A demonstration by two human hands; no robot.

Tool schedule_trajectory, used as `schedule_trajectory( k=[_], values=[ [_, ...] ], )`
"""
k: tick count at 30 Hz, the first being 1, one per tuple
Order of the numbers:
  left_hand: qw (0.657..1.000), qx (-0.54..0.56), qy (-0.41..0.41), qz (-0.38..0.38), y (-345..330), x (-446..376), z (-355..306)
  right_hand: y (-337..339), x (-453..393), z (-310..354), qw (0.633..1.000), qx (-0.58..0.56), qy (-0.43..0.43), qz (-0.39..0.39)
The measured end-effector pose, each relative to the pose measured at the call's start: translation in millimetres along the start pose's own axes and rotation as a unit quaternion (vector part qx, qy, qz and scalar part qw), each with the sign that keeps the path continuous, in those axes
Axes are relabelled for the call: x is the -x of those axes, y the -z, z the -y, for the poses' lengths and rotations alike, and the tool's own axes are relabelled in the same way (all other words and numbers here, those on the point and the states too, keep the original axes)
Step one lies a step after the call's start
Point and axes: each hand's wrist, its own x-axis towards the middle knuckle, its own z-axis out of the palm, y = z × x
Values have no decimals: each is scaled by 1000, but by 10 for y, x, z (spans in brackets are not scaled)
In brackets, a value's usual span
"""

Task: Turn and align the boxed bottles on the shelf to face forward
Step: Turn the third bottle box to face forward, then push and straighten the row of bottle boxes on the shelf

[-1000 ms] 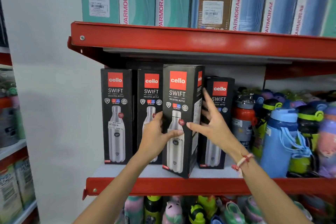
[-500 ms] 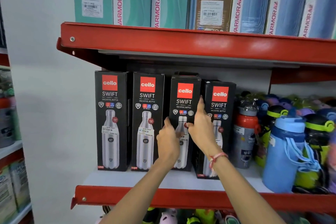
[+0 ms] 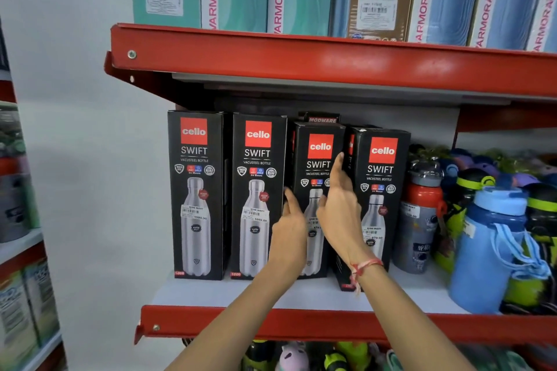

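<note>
Four black boxed bottles stand in a row on the white shelf [image 3: 211, 292] with a red front lip. The first box [image 3: 196, 190] and second box [image 3: 257, 190] face forward. The third box [image 3: 319, 156] sits slightly further back, front showing. The fourth box [image 3: 381, 178] stands further forward and is turned a little, showing its left side. My left hand [image 3: 291, 229] touches the third box's left edge with fingers extended. My right hand [image 3: 340, 208] lies against its right edge, fingers spread upward. Neither hand clasps a box.
Loose bottles crowd the shelf's right side, among them a grey and red one [image 3: 422, 214] and a blue one [image 3: 494, 244]. The red upper shelf [image 3: 331, 60] with tall teal and blue boxes hangs close above. Another rack [image 3: 18, 220] stands at the left.
The third box went from tilted out at the shelf front to upright and pushed back into the row. My hands have loosened from gripping it to touching its edges.
</note>
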Motion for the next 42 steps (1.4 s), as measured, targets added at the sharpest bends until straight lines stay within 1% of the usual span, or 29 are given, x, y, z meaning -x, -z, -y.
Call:
schedule_trajectory(
  k=[3, 6, 9, 14, 16, 19, 23, 24, 26, 27, 29, 31, 33, 34, 35, 36, 38, 39, 40, 42],
  values=[
    [998, 43, -23, 29, 61, -1, 71, 14, 25, 58, 1000, -1, 0, -17],
    [991, 119, -10, 52, 131, -41, 79, 34, 17, 142, 1000, 5, -19, -16],
    [986, 151, 0, 76, 197, -67, 65, 72, -12, 206, 999, 20, -39, 0],
    [979, 163, -1, 122, 280, -118, 67, 98, -45, 294, 998, 36, -59, 15],
    [981, 146, -3, 131, 305, -108, 64, 109, -43, 344, 997, 48, -62, 20],
    [987, 102, -7, 121, 358, -69, 36, 142, -17, 382, 997, 49, -62, 25],
    [994, 49, -61, 74, 506, -61, -37, 170, 34, 449, 997, 48, -64, 19],
    [993, 65, -72, 61, 559, -60, -23, 175, 46, 476, 997, 44, -63, 11],
    [986, 144, -80, 29, 671, -13, 75, 168, 97, 547, 998, 31, -46, -21],
    [979, 185, -82, 1, 720, 25, 164, 146, 136, 596, 999, 19, -27, -40],
    [961, 251, -81, -80, 812, 117, 393, 75, 255, 728, 998, -27, 22, -58],
    [943, 278, -61, -173, 875, 197, 701, -60, 401, 876, 992, -109, 46, -32],
    [932, 260, -35, -251, 911, 260, 1040, -251, 572, 999, 982, -182, 28, 31],
    [932, 241, -22, -270, 917, 288, 1201, -367, 658, 1051, 977, -199, 9, 71],
    [936, 230, -3, -266, 919, 322, 1339, -486, 740, 1103, 972, -204, -15, 115],
    [941, 231, 25, -245, 918, 358, 1449, -602, 826, 1147, 965, -206, -41, 159],
    [943, 270, 95, -171, 923, 421, 1595, -830, 966, 1211, 946, -208, -92, 232],
    [939, 296, 116, -130, 920, 445, 1660, -926, 1027, 1235, 938, -202, -112, 257],
    [937, 318, 112, -91, 920, 467, 1727, -1006, 1077, 1252, 932, -203, -126, 273],
    [930, 360, 65, -22, 924, 500, 1837, -1137, 1140, 1263, 919, -235, -142, 283]
  ],
)
